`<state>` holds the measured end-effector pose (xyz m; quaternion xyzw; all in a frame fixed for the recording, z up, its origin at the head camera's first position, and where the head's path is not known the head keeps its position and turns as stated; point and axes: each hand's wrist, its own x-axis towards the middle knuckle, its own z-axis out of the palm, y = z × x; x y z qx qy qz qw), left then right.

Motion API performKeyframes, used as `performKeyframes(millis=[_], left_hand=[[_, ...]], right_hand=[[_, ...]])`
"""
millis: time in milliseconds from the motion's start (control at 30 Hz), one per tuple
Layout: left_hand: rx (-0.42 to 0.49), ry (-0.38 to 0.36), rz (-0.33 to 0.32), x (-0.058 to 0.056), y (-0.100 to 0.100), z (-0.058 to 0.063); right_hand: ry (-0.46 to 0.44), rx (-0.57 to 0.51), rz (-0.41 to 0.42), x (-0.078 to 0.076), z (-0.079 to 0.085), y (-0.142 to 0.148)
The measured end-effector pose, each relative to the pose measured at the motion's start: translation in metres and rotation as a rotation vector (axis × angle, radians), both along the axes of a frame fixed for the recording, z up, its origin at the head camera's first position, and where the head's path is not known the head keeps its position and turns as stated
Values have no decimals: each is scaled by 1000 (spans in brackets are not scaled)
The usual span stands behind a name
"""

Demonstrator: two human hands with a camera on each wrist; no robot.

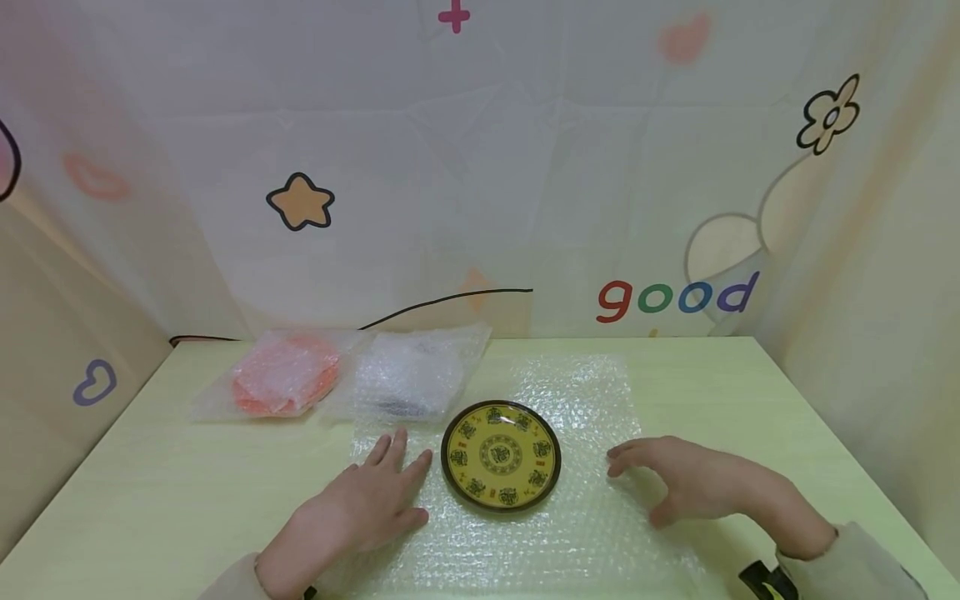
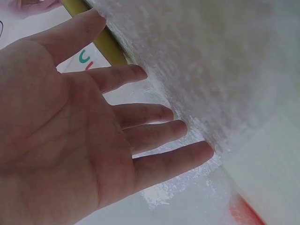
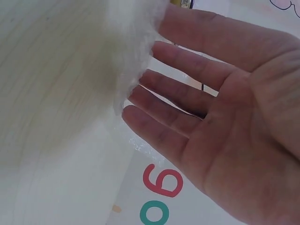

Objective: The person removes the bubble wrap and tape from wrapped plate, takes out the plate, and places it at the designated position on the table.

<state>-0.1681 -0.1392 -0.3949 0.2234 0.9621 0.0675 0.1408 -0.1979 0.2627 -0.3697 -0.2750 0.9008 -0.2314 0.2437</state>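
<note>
A round yellow plate (image 1: 500, 456) with a dark brown rim and dark printed motifs lies face up on a sheet of bubble wrap (image 1: 585, 533). My left hand (image 1: 371, 500) is spread just left of the plate, its fingertips right at the bubble wrap in the left wrist view. To the right of the plate, my right hand (image 1: 693, 479) hovers over the sheet's right side with fingers gently bent and thumb apart. In the right wrist view, the fingers (image 3: 159, 129) reach to the bubble wrap's surface. Neither hand holds anything.
Behind the plate on the left lie two wrapped bundles: one with pink-orange contents (image 1: 285, 375), one whitish (image 1: 408, 375). They rest on a pale wooden table (image 1: 150, 492). A printed curtain (image 1: 480, 192) hangs along the back and sides.
</note>
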Motion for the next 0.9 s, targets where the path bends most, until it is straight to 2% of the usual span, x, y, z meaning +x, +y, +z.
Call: performKeyframes(millis=[567, 900], left_hand=[[0, 30, 2, 2, -2, 1], [33, 75, -39, 2, -3, -2]], right_hand=[[-118, 26, 31, 10, -11, -5], [-73, 78, 68, 8, -20, -11]])
